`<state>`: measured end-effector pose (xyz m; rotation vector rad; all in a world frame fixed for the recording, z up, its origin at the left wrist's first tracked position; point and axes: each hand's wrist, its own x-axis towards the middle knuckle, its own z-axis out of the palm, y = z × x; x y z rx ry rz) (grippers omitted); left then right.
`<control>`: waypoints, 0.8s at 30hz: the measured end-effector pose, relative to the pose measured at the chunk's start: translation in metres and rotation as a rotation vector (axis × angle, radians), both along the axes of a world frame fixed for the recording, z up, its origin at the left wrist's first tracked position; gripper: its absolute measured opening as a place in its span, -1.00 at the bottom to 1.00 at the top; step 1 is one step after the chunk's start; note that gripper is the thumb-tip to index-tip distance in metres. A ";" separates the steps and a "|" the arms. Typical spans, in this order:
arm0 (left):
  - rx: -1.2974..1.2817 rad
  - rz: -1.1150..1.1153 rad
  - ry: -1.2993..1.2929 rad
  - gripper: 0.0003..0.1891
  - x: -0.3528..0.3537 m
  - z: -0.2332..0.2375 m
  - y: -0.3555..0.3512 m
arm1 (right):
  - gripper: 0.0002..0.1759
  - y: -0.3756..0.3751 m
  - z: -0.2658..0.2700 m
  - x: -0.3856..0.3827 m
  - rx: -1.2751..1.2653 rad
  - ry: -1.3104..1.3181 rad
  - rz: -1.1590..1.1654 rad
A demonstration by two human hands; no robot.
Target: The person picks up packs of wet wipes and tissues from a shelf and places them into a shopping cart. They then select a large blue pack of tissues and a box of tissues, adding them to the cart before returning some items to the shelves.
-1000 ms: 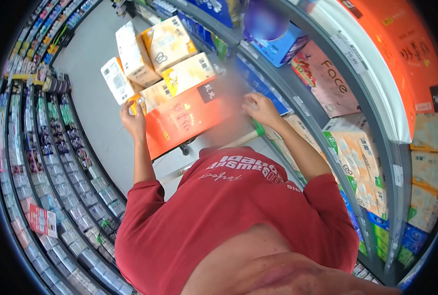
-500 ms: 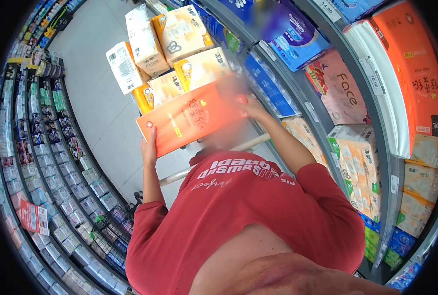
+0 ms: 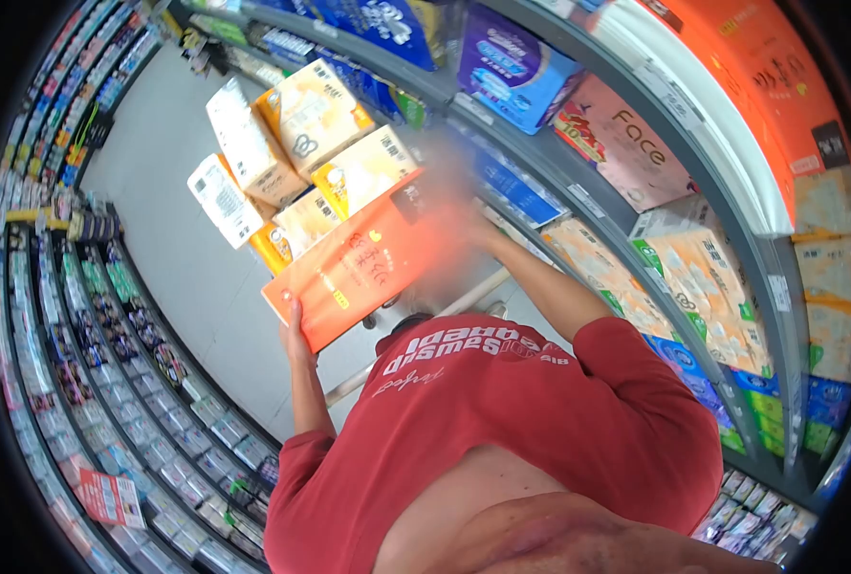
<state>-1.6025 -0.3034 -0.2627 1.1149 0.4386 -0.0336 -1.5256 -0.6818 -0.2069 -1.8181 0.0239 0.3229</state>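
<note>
An orange tissue pack point(image 3: 349, 263) with dark lettering is held tilted in front of my chest. My left hand point(image 3: 297, 332) grips its lower left end, thumb on the front face. My right hand point(image 3: 480, 232) is at the opposite end, where a blur hides most of its fingers. Just beyond the orange pack, several cream-and-yellow tissue packs point(image 3: 316, 117) are piled together. One white-sided pack point(image 3: 226, 201) with a barcode lies at the left of the pile. What carries the pile is hidden behind the packs.
A pale cart handle bar point(image 3: 349, 385) crosses in front of my body. On my right, shelves hold a pink pack marked Face point(image 3: 631, 143), a purple-and-blue pack point(image 3: 516, 72) and a large orange pack point(image 3: 760, 86). Long shelves of small goods point(image 3: 110, 354) curve along the left beside grey floor point(image 3: 158, 143).
The view has turned, so the shelves on the right sit differently. Both hands still hold the orange pack, which now tilts more steeply, its right end higher.
</note>
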 end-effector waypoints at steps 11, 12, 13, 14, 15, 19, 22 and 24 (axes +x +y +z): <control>-0.003 -0.183 -0.264 -0.31 0.040 0.054 -0.003 | 0.01 -0.028 0.102 -0.054 -0.189 -0.105 -0.236; -0.038 -0.223 -0.295 -0.29 0.048 0.060 -0.008 | 0.01 -0.036 0.100 -0.057 -0.187 -0.116 -0.248; -0.036 -0.237 -0.307 -0.29 0.056 0.066 -0.015 | 0.07 -0.045 0.113 -0.063 -0.109 -0.131 -0.267; -0.045 -0.266 -0.338 -0.28 0.065 0.072 -0.022 | 0.14 -0.052 0.124 -0.071 -0.032 -0.148 -0.286; -0.054 -0.297 -0.370 -0.27 0.073 0.079 -0.031 | 0.14 -0.058 0.133 -0.080 -0.030 -0.162 -0.301; -0.093 -0.346 -0.458 -0.26 0.103 0.115 -0.090 | 0.13 -0.097 0.151 -0.116 -0.099 -0.265 -0.468; -0.167 -0.474 -0.647 -0.24 0.139 0.144 -0.130 | 0.05 -0.113 0.204 -0.162 -0.113 -0.583 -0.553; -0.164 -0.551 -0.740 -0.24 0.159 0.180 -0.159 | -0.01 -0.123 0.235 -0.187 -0.189 -0.624 -0.633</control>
